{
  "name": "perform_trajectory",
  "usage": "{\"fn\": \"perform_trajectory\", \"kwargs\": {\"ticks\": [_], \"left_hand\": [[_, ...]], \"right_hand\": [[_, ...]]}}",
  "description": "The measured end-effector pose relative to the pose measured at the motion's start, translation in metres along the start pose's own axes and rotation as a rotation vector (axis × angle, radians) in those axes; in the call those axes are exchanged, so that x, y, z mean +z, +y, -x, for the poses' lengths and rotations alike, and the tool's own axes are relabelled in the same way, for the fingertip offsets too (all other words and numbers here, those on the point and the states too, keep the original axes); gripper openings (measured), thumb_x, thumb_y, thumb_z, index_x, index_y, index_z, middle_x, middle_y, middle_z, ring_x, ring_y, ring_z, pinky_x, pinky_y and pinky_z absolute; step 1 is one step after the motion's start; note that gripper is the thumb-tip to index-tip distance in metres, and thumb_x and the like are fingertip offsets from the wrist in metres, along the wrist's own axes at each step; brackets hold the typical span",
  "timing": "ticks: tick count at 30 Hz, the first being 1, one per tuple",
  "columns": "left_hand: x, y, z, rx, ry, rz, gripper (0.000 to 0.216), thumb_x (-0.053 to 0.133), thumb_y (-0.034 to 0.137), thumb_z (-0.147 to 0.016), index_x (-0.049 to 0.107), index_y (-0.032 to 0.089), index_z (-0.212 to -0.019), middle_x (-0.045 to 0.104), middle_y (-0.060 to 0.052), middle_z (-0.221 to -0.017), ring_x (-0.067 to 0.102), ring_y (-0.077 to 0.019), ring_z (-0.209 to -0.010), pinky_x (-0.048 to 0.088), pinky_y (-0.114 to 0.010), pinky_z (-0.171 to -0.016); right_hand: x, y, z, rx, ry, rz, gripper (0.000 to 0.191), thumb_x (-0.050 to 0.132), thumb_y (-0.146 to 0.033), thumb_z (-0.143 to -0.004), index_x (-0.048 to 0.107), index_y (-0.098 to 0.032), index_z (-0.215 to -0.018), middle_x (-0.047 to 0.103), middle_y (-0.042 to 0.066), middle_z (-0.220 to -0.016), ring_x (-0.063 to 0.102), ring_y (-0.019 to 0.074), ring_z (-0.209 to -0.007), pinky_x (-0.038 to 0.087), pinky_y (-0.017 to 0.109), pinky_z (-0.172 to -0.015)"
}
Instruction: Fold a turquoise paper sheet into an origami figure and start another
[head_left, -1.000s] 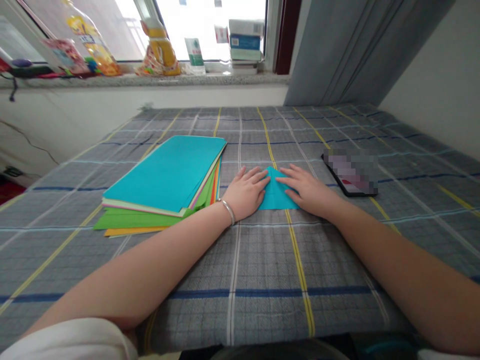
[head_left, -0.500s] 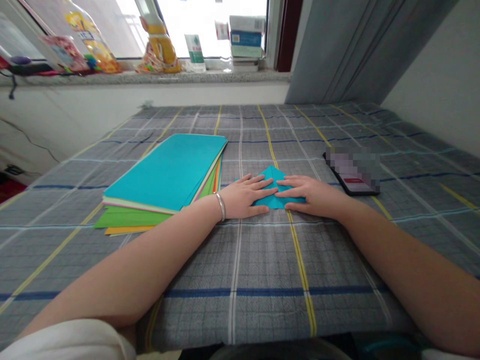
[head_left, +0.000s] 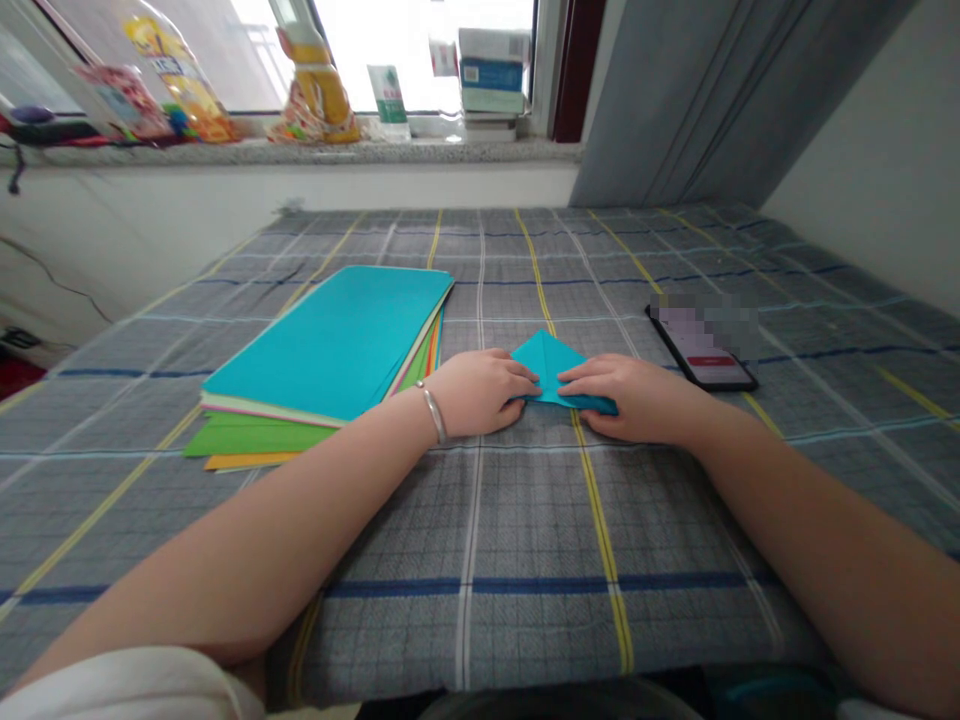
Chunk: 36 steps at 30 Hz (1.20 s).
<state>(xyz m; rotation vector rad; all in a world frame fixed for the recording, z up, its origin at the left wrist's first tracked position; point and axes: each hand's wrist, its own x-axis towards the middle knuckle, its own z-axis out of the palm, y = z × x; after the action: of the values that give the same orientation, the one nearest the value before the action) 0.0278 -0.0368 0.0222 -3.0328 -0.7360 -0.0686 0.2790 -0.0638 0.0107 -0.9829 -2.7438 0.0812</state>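
A folded piece of blue paper (head_left: 549, 362) with a pointed top and a crease down its middle lies in front of me, its near edge slightly raised. My left hand (head_left: 484, 392) grips its left side, fingers bent over the top and thumb at the near edge. On the right side my right hand (head_left: 626, 395) pinches the paper, fingers above and thumb below. The lower corners are partly covered by my hands. A silver bracelet (head_left: 433, 412) circles my left wrist.
A stack of coloured paper (head_left: 330, 340), blue on top, lies left of my hands. To the right rests a phone (head_left: 705, 350). A plaid cloth (head_left: 540, 520) covers the table. Bottles and boxes stand on the windowsill (head_left: 420, 150) behind.
My fingers have gone from lying flat and spread on the folded paper to curling around its left and right sides. The near edge has lifted slightly.
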Motion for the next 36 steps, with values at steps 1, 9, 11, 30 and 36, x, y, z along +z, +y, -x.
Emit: {"fn": "perform_trajectory", "kwargs": {"ticks": [1,9,11,30,36], "left_hand": [[-0.001,0.000,0.000,-0.002,0.008,-0.002,0.032,0.050,0.023,-0.092,0.070,0.020,-0.117,0.069,-0.004,-0.124,0.063,-0.0212,-0.111,0.045,-0.035,-0.103],[0.001,-0.006,-0.004,-0.270,0.054,0.025,0.033,0.052,0.037,-0.096,0.072,0.015,-0.081,0.068,-0.007,-0.081,0.064,-0.0196,-0.077,0.047,-0.031,-0.073],[0.006,-0.011,-0.005,-0.325,0.115,0.081,0.030,0.054,0.038,-0.095,0.070,0.016,-0.083,0.067,-0.005,-0.079,0.062,-0.0189,-0.077,0.045,-0.030,-0.072],[0.024,-0.014,-0.014,-0.525,0.184,0.076,0.021,0.056,0.033,-0.094,0.067,0.015,-0.088,0.065,-0.008,-0.093,0.062,-0.0215,-0.089,0.047,-0.031,-0.080],[0.027,-0.014,-0.014,-0.535,0.202,0.027,0.020,0.055,0.033,-0.093,0.066,0.016,-0.090,0.066,-0.008,-0.096,0.063,-0.0219,-0.089,0.048,-0.032,-0.080]], "right_hand": [[-0.001,-0.001,0.000,0.000,0.002,0.004,0.032,0.060,-0.019,-0.081,0.074,-0.017,-0.110,0.072,0.011,-0.117,0.065,0.0263,-0.108,0.050,0.040,-0.097],[0.000,0.012,0.002,0.223,0.049,-0.014,0.028,0.052,-0.031,-0.092,0.075,-0.021,-0.102,0.074,0.008,-0.100,0.067,0.0254,-0.095,0.051,0.040,-0.086],[0.004,0.019,0.002,0.306,0.083,-0.065,0.027,0.053,-0.034,-0.091,0.076,-0.021,-0.100,0.074,0.007,-0.099,0.067,0.0252,-0.095,0.051,0.039,-0.084],[0.018,0.027,-0.010,0.689,0.170,-0.165,0.023,0.063,-0.042,-0.084,0.073,-0.023,-0.089,0.075,0.007,-0.098,0.066,0.0269,-0.095,0.049,0.038,-0.082],[0.016,0.024,-0.012,0.671,0.150,-0.103,0.020,0.062,-0.040,-0.085,0.071,-0.021,-0.087,0.074,0.007,-0.098,0.065,0.0272,-0.094,0.047,0.038,-0.080]]}}
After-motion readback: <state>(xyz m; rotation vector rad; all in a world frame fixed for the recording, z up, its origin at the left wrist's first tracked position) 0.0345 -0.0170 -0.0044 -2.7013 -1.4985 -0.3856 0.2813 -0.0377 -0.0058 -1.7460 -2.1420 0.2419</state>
